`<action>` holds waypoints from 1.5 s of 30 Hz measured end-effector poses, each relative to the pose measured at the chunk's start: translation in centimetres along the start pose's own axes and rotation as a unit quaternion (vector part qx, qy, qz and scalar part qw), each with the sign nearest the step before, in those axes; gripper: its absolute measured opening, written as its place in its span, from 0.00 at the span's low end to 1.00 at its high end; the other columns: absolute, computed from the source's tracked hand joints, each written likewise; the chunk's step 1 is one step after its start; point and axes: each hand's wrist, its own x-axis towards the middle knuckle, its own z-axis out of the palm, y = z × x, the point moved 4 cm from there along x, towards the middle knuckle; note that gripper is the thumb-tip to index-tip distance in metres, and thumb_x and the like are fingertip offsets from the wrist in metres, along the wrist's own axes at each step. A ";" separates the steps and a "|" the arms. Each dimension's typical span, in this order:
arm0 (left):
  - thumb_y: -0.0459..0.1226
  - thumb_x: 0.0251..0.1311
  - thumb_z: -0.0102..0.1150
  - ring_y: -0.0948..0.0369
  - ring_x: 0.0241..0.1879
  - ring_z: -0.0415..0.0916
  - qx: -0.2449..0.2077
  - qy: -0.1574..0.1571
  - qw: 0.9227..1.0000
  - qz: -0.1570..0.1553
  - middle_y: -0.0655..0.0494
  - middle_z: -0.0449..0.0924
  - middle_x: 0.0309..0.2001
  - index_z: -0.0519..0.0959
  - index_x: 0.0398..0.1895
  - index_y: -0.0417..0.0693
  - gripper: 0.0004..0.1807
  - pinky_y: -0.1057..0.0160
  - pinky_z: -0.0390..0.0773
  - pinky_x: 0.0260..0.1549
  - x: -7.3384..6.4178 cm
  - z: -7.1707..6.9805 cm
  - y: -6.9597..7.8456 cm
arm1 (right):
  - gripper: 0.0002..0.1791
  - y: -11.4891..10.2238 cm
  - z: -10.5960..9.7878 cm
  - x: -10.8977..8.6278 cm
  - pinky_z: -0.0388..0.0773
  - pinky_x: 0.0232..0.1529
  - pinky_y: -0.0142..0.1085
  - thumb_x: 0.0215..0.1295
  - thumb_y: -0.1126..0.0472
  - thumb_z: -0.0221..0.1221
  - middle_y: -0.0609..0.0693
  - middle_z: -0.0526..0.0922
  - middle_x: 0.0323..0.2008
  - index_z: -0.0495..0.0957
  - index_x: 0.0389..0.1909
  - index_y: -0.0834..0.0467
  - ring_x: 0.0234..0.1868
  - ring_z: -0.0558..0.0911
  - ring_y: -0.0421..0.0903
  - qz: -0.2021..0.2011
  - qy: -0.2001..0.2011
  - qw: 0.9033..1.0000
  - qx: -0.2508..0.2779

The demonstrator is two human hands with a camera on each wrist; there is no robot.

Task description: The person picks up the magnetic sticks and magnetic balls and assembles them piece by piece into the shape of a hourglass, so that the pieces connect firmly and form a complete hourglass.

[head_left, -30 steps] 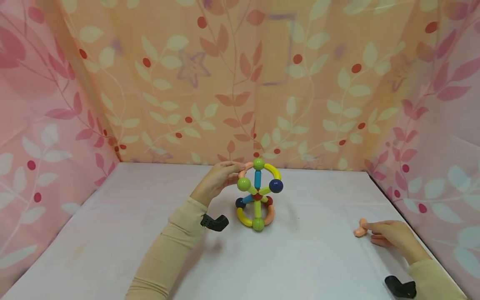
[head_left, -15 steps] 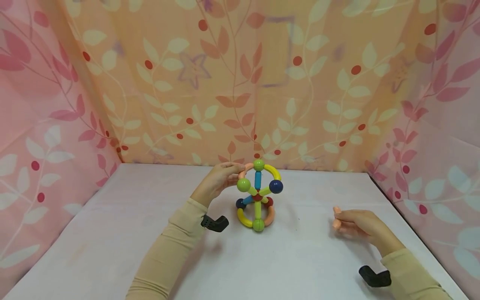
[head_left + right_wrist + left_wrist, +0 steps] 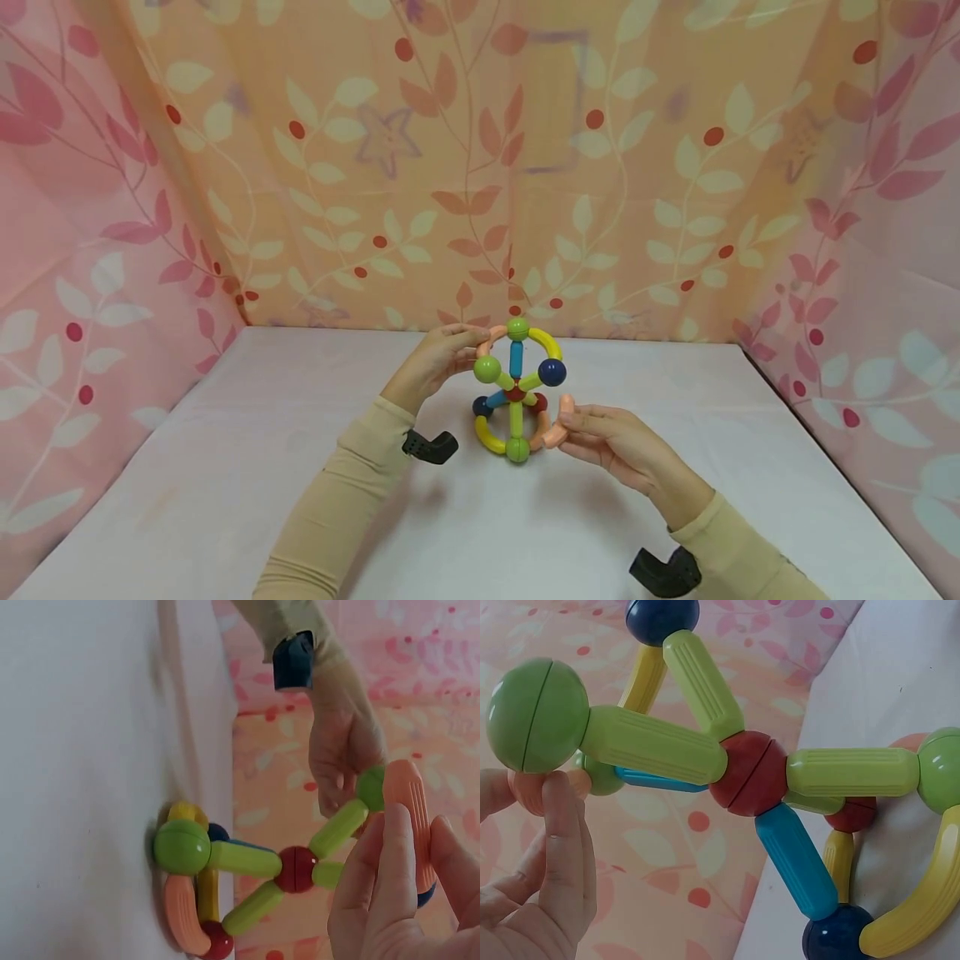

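Note:
A magnetic stick-and-ball model (image 3: 515,417) stands upright on the table, with a red ball (image 3: 748,773) at its middle. Straight green and blue sticks run out from that ball to green, dark blue and red balls; curved yellow and peach sticks link the outer ones into rings. My left hand (image 3: 438,358) pinches the peach curved stick at the model's upper left, just beside a green ball (image 3: 538,715). Between the thumb and fingers of my right hand (image 3: 630,446) is a loose peach curved stick (image 3: 405,784), held close to the model's right side.
White cloth covers the table (image 3: 225,500). Floral curtains (image 3: 465,167) rise behind it and along both sides. A black wrist mount (image 3: 430,447) sits on the left forearm, and another black mount (image 3: 666,572) on the right.
My right hand has carried the loose peach curved stick leftward from the table's right side up to the model. The left hand and the model have stayed in place.

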 end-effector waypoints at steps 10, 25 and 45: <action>0.44 0.63 0.65 0.61 0.39 0.81 0.019 -0.002 1.000 0.008 0.50 0.79 0.51 0.80 0.50 0.40 0.19 0.68 0.81 0.43 0.0 0.1 0.2 | 0.34 -0.6 2.1 0.6 0.83 0.48 0.30 0.72 0.57 0.59 0.49 0.84 0.42 0.60 0.68 0.75 0.44 0.86 0.39 -0.012 0.023 0.999 0.031; 0.43 0.64 0.63 0.61 0.39 0.81 0.026 -0.006 1.000 0.011 0.48 0.79 0.54 0.79 0.52 0.39 0.20 0.65 0.82 0.46 -0.1 0.2 0.2 | 0.16 -0.3 3.0 1.6 0.82 0.51 0.30 0.70 0.53 0.60 0.47 0.89 0.40 0.85 0.46 0.61 0.47 0.86 0.41 -0.023 0.012 0.998 0.051; 0.44 0.63 0.65 0.59 0.46 0.79 0.023 -0.012 1.000 0.016 0.49 0.77 0.58 0.81 0.39 0.45 0.11 0.58 0.80 0.55 0.0 -0.3 0.1 | 0.24 -0.1 6.2 3.2 0.84 0.47 0.31 0.69 0.48 0.60 0.47 0.90 0.42 0.72 0.51 0.64 0.44 0.88 0.43 -0.119 0.111 0.985 0.062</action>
